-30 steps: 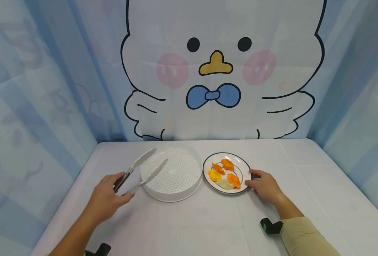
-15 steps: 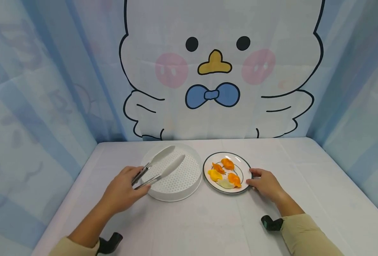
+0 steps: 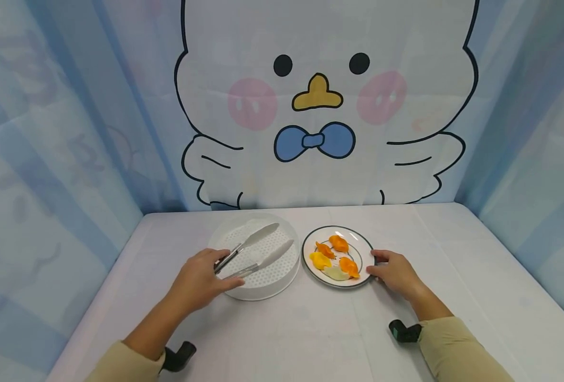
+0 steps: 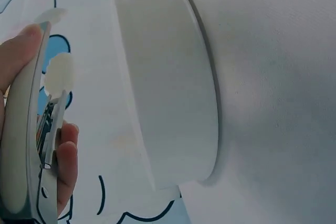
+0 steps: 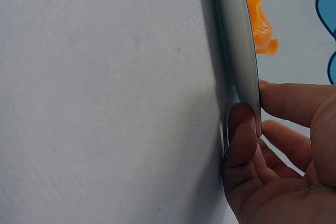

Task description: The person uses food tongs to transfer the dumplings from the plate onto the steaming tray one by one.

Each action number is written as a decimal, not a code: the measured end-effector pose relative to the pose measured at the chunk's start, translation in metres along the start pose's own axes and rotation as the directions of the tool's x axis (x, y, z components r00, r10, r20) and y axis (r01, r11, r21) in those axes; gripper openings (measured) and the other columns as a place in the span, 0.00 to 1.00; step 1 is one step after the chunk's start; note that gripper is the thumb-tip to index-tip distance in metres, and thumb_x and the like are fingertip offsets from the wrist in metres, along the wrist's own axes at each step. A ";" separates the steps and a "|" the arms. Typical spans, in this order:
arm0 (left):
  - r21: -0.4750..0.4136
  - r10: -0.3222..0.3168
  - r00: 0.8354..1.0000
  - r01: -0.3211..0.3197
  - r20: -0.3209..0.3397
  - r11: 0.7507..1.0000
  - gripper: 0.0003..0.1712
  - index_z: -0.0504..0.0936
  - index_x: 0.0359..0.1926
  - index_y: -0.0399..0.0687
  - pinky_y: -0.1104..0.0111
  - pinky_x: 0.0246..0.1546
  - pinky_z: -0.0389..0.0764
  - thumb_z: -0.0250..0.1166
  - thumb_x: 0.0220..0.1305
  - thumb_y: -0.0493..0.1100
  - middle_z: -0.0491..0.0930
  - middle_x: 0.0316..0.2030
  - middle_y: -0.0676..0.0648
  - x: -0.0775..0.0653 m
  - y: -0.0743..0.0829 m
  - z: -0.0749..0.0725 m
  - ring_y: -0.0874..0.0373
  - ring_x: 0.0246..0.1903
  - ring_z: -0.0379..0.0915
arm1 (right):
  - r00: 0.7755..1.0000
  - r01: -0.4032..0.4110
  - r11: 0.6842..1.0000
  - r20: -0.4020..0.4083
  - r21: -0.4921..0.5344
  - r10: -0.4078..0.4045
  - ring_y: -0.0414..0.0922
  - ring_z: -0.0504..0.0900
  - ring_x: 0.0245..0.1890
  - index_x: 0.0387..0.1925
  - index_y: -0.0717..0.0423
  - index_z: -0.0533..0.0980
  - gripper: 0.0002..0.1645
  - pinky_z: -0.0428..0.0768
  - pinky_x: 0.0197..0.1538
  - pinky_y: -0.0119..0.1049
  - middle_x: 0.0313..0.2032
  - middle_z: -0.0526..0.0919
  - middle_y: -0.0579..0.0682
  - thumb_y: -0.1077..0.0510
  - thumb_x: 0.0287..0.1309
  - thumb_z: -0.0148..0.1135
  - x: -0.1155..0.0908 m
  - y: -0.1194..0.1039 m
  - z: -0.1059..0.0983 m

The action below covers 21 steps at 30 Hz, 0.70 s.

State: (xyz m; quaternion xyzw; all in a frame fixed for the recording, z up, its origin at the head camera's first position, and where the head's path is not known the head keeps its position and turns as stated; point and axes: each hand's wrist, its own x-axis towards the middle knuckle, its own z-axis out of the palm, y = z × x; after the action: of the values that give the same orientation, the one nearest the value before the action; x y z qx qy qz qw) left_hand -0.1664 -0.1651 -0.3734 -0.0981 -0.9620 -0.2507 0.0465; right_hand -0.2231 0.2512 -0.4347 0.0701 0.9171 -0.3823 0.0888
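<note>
My left hand (image 3: 198,281) grips a pair of tongs (image 3: 261,234), its two pale, flat ends spread apart with nothing between them. They point right and away from me, above a round white steamer tray (image 3: 265,292) with a perforated top. In the left wrist view, the tongs (image 4: 18,129) stand beside the tray's smooth side wall (image 4: 163,82). With the right hand (image 3: 398,276) I pinch the right rim of a dark-edged white plate (image 3: 360,245). Several dumpling-like pieces lie on it: orange (image 3: 348,267), yellow (image 3: 320,260) and pale green (image 3: 336,274). The right wrist view shows fingers (image 5: 241,145) under the plate's rim.
A white cloth covers the table (image 3: 291,339). The plate stands just right of the steamer tray. Behind the table hangs a curtain (image 3: 320,175) with a cartoon bird, and blue curtains close both sides. A black wrist device (image 3: 179,356) sits at the left sleeve.
My left hand has carried the tongs rightward over the steamer tray, and their ends have lately dipped a little. The right hand has stayed at the plate's rim.
</note>
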 end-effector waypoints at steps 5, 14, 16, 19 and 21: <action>0.047 0.087 0.996 -0.087 -0.003 0.995 0.38 0.77 0.63 0.40 0.49 0.54 0.75 0.76 0.56 0.54 0.77 0.57 0.41 0.005 0.004 0.002 0.44 0.56 0.74 | 1.000 -0.005 1.000 0.001 0.002 0.005 0.61 0.70 0.53 0.70 0.67 0.64 0.38 0.71 0.62 0.55 0.63 0.69 0.69 0.56 0.64 0.66 0.000 0.000 0.000; 0.059 0.132 0.985 -0.139 0.114 0.988 0.36 0.76 0.65 0.41 0.50 0.56 0.74 0.75 0.59 0.50 0.76 0.58 0.42 0.022 0.014 0.003 0.46 0.58 0.71 | 1.000 -0.015 1.000 0.002 -0.009 0.015 0.61 0.69 0.53 0.70 0.67 0.64 0.38 0.70 0.63 0.56 0.63 0.69 0.69 0.56 0.64 0.66 0.002 0.002 0.000; 0.071 0.136 0.981 -0.146 0.137 0.987 0.36 0.76 0.65 0.42 0.51 0.56 0.74 0.75 0.59 0.51 0.76 0.58 0.43 0.026 0.016 0.004 0.47 0.58 0.72 | 1.000 -0.019 1.000 0.003 -0.008 0.019 0.61 0.69 0.54 0.70 0.67 0.64 0.38 0.69 0.63 0.56 0.63 0.69 0.69 0.56 0.64 0.66 0.002 0.001 0.000; 0.092 0.141 0.974 -0.159 0.175 0.983 0.36 0.76 0.65 0.43 0.51 0.58 0.73 0.74 0.59 0.51 0.76 0.58 0.43 0.033 0.021 0.005 0.47 0.58 0.71 | 1.000 -0.020 1.000 0.002 -0.009 0.020 0.61 0.69 0.54 0.70 0.67 0.64 0.38 0.69 0.63 0.56 0.63 0.69 0.69 0.56 0.64 0.66 0.003 0.001 -0.001; 0.102 0.136 0.971 -0.158 0.198 0.982 0.36 0.77 0.65 0.43 0.52 0.59 0.73 0.75 0.59 0.51 0.76 0.59 0.43 0.038 0.024 0.005 0.47 0.59 0.71 | 1.000 -0.021 1.000 0.002 -0.006 0.021 0.61 0.69 0.55 0.70 0.67 0.64 0.38 0.69 0.63 0.56 0.63 0.69 0.69 0.56 0.64 0.66 0.003 0.000 0.000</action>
State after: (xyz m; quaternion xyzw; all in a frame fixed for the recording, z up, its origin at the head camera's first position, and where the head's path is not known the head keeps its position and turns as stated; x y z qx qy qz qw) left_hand -0.1984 -0.1358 -0.3612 -0.1899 -0.9651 -0.1792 -0.0217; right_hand -0.2257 0.2518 -0.4351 0.0790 0.9174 -0.3786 0.0937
